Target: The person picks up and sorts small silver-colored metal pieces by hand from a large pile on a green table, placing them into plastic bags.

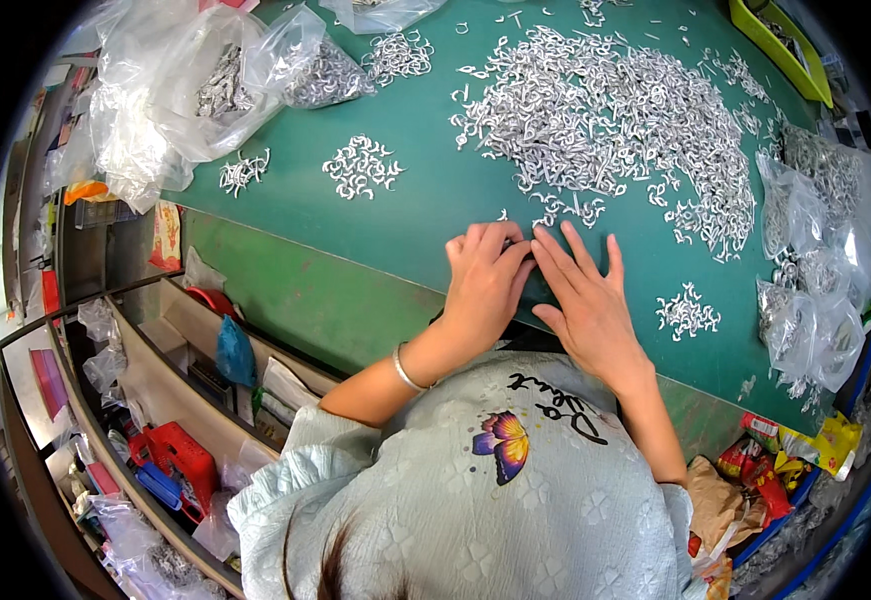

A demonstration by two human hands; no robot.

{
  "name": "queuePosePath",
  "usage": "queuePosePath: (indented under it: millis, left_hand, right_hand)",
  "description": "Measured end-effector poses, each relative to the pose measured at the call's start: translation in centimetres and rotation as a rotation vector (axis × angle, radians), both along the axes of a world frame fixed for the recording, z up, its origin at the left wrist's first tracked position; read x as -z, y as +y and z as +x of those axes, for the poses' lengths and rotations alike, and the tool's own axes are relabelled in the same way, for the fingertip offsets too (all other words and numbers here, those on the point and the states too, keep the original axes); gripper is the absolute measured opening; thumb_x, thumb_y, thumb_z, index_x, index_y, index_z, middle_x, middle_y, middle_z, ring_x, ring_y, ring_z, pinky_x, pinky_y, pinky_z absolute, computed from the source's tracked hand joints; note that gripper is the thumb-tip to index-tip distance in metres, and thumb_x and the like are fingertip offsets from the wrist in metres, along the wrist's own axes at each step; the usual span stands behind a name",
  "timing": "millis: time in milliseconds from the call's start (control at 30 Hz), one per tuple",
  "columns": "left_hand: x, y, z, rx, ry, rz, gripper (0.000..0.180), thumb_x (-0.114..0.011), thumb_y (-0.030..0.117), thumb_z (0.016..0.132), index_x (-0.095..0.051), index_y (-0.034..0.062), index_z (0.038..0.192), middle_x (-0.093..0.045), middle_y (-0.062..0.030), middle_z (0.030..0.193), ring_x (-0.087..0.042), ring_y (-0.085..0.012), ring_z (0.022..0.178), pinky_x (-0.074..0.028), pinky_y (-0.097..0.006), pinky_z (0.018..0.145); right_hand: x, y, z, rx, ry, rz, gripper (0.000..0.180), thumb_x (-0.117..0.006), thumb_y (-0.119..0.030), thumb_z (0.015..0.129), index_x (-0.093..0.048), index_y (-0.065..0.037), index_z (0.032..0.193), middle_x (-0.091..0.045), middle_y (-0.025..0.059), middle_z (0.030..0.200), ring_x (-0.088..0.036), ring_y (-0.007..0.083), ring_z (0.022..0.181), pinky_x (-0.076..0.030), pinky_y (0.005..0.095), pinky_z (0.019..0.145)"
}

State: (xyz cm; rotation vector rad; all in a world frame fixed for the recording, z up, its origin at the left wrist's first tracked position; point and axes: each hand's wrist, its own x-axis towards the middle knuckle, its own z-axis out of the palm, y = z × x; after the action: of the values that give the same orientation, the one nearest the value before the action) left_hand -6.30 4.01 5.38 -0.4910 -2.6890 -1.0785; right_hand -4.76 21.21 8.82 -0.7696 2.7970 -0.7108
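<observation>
Green table [375,215], hooks [565,208] beyond hands [540,285]

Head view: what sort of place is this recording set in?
Probably a small-parts sorting or packing bench in a workshop. A green table carries a large heap of small silver metal hooks, clear plastic bags hold more of them, and the left hand and right hand rest flat beside the heap.
</observation>
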Motion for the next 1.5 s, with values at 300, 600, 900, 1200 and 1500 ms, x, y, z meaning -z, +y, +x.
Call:
queuePosePath:
  millis: [300, 600, 900, 1200, 1500]
  left_hand:
    - [-0.6, -1.4, 0.3, -0.089, -0.004, 0.052, 0.028, -0.071, -0.002, 0.075, -0.065, 0.0076, 0.100, -0.057, -0.0041, 0.101, -0.052, -0.0228, 0.093, -0.034, -0.036, 0.081]
    - [-0.4, -1.3, 0.4, -0.019, -0.001, 0.020, 0.029, -0.071, -0.002, 0.076, -0.067, 0.0069, 0.103, -0.059, -0.0043, 0.106, -0.054, -0.0217, 0.095, -0.035, -0.035, 0.082]
    - [-0.6, 1.9, -2.2, 0.058, 0.029, -0.150, 0.038, -0.068, 0.003, 0.080, -0.062, 0.0069, 0.117, -0.055, -0.0059, 0.119, -0.053, -0.0251, 0.104, -0.036, -0.039, 0.086]
    - [-0.7, 0.5, -1.2, 0.180, 0.013, -0.138, 0.033, -0.063, 0.002, 0.081, -0.062, 0.0031, 0.113, -0.055, -0.0094, 0.122, -0.051, -0.0278, 0.114, -0.035, -0.042, 0.089]
    - [-0.8, 0.7, -0.9, 0.183, 0.006, -0.045, 0.031, -0.066, 0.000, 0.079, -0.063, 0.0044, 0.110, -0.057, -0.0078, 0.117, -0.055, -0.0262, 0.107, -0.037, -0.042, 0.090]
  right_hand:
    - [0.1, 0.2, 0.9, -0.046, -0.011, 0.126, 0.066, -0.067, -0.031, 0.083, -0.046, -0.005, 0.140, -0.036, 0.0031, 0.152, -0.028, 0.0252, 0.142, -0.017, 0.0598, 0.114]
    - [-0.8, 6.1, 4.4, 0.179, -0.111, 0.268, 0.071, -0.069, -0.023, 0.080, -0.041, -0.002, 0.142, -0.034, 0.0072, 0.153, -0.028, 0.0267, 0.143, -0.013, 0.0580, 0.116]
    - [0.2, 3.3, -1.2, 0.217, 0.075, 0.018, 0.061, -0.066, -0.021, 0.085, -0.045, -0.003, 0.139, -0.039, 0.0111, 0.150, -0.032, 0.0304, 0.141, -0.017, 0.0553, 0.114]
    - [-0.7, 4.2, 2.5, 0.160, -0.091, 0.169, 0.068, -0.069, -0.028, 0.082, -0.044, -0.003, 0.140, -0.035, 0.0079, 0.152, -0.026, 0.0311, 0.143, -0.016, 0.0607, 0.113]
    - [-0.5, 3.9, 2.5, 0.145, -0.080, 0.139, 0.070, -0.071, -0.022, 0.078, -0.044, -0.004, 0.140, -0.036, 0.0062, 0.152, -0.025, 0.0324, 0.144, -0.013, 0.0627, 0.112]
